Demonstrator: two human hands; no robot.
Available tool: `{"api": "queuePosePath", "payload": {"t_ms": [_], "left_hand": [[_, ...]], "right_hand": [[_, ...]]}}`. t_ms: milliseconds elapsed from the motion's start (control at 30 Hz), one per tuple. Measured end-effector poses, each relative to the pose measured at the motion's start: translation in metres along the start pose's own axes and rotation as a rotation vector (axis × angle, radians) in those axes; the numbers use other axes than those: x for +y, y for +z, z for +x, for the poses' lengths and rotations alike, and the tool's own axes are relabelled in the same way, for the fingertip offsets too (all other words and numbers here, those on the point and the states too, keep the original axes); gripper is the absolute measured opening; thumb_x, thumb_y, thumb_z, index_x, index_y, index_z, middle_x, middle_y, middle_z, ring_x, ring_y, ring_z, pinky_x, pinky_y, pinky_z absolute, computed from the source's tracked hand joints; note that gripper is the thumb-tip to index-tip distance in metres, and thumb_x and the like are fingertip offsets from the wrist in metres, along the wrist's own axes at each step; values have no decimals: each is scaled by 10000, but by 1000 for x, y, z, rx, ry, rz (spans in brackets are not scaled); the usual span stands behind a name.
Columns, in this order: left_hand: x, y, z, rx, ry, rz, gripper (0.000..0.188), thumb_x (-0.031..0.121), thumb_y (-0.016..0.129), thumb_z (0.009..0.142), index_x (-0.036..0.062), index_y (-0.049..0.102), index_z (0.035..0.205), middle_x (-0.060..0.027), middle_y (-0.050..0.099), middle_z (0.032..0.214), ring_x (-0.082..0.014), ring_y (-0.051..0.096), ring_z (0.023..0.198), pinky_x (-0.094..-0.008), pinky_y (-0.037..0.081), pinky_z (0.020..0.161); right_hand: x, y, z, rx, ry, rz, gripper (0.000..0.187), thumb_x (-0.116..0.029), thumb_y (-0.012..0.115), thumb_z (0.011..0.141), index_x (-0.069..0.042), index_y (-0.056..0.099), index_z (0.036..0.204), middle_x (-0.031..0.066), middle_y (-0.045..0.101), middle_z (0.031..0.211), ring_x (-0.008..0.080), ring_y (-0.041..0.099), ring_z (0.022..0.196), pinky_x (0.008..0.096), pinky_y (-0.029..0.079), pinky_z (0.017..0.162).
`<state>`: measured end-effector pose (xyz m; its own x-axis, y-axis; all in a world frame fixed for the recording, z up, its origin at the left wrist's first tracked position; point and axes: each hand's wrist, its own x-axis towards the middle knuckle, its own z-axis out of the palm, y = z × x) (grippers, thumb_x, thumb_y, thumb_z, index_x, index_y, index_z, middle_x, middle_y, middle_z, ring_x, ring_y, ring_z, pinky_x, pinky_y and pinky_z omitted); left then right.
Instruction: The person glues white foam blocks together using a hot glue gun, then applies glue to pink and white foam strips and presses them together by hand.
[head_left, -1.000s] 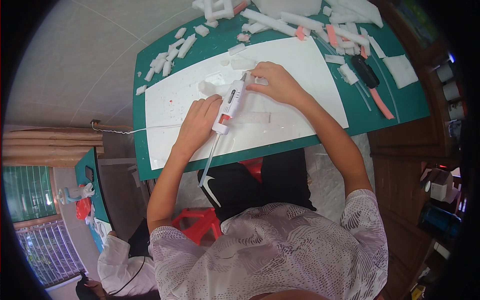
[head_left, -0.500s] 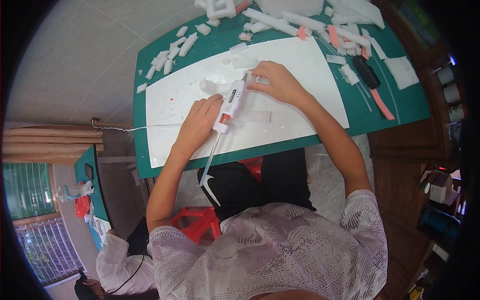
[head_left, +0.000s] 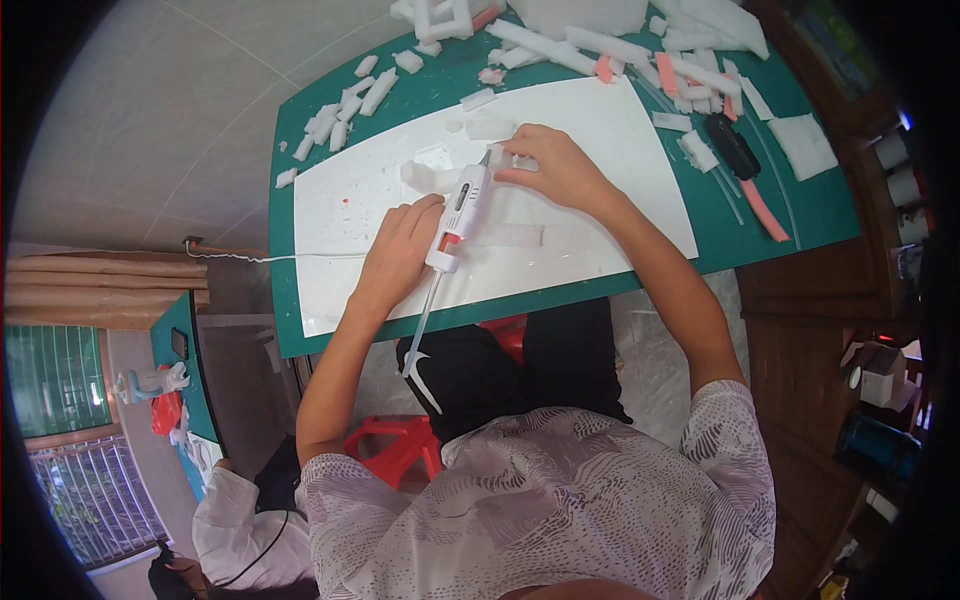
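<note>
My left hand is closed round a white hot glue gun with an orange trigger. A long clear glue stick sticks out of its back end, reaching past the table edge. My right hand pinches a small white foam piece between thumb and fingers. The gun's nozzle is right beside that foam; whether they touch I cannot tell. Other foam bits, such as a pale block, lie around the gun on the white board.
The green table carries several foam offcuts at the far left and a foam pile at the far right. A black-handled cutter lies at right. The gun's white cord runs left. Another person sits at lower left.
The hands, glue gun and foam piece stay almost in place. The glue stick's tail has swung slightly to the right.
</note>
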<state>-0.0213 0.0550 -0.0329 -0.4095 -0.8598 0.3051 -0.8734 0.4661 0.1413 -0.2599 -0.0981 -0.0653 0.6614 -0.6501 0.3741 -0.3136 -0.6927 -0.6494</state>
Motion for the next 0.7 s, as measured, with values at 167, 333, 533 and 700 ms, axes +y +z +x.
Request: {"api": "queuePosePath", "payload": {"t_ms": [167, 333, 533, 700], "left_hand": [[2, -2, 3, 41, 38, 6, 413, 77, 667, 786, -20, 574, 1176, -155, 589, 1270, -319, 576, 982, -389, 456, 883], [4, -2, 4, 36, 37, -2, 396, 83, 662, 795, -17, 575, 1168, -147, 591, 1268, -313, 576, 978, -389, 456, 878], [4, -3, 6, 33, 47, 9, 358, 76, 650, 803, -10, 576, 1143, -145, 592, 1261, -311, 577, 968, -386, 452, 877], [5, -3, 6, 22, 34, 0, 352, 66, 648, 801, -6, 574, 1138, -146, 592, 1261, -314, 578, 978, -387, 451, 886]], "right_hand": [[1, 1, 0, 9, 4, -44, 402, -316, 761, 851, 6, 715, 1088, 138, 652, 1004, 296, 617, 915, 365, 495, 806], [-1, 1, 1, -2, 15, -25, 390, -289, 760, 850, 2, 714, 1106, 136, 649, 1004, 290, 616, 918, 362, 496, 805], [-3, 0, 0, -1, 23, -15, 382, -238, 762, 846, -4, 712, 1143, 130, 650, 1012, 282, 617, 915, 352, 497, 805], [-3, 0, 0, -8, 17, -5, 385, -235, 759, 847, -5, 711, 1152, 129, 651, 1019, 278, 616, 917, 349, 496, 806]]}}
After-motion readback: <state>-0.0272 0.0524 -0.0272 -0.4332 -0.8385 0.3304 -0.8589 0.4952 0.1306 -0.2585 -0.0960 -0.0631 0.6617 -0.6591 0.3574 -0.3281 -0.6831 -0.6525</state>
